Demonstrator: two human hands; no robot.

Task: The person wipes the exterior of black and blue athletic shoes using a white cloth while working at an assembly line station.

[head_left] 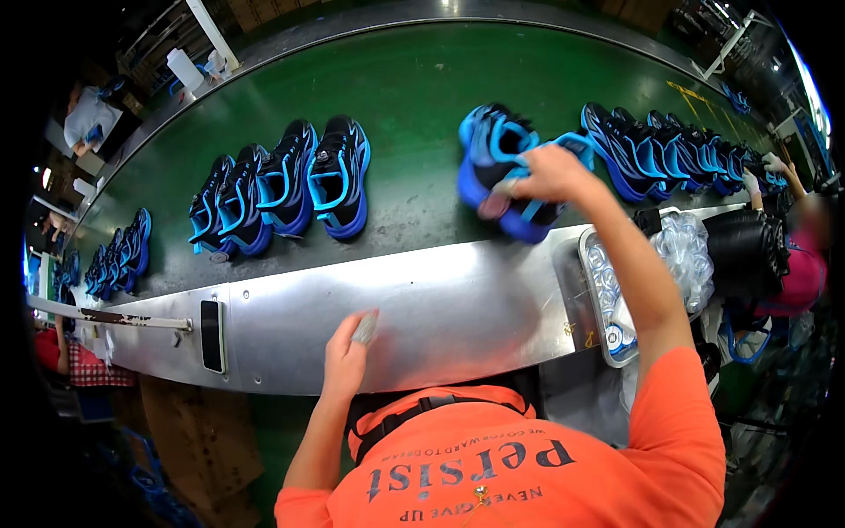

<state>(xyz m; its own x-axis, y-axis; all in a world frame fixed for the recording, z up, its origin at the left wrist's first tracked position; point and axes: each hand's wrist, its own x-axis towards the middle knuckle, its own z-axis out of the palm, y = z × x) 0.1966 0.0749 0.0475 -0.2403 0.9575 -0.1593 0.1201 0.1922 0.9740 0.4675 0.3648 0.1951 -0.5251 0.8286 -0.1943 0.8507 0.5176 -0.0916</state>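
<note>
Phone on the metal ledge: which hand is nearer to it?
Left. The left hand is to the right of the phone, over the same metal ledge; the right hand is much farther right, on the blue-and-black shoes at the green belt.

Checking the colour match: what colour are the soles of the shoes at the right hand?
Blue soles, best seen in the head view.

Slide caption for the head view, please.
Right hand grips blue-black sneakers over green conveyor belt; left hand above metal ledge.
</note>
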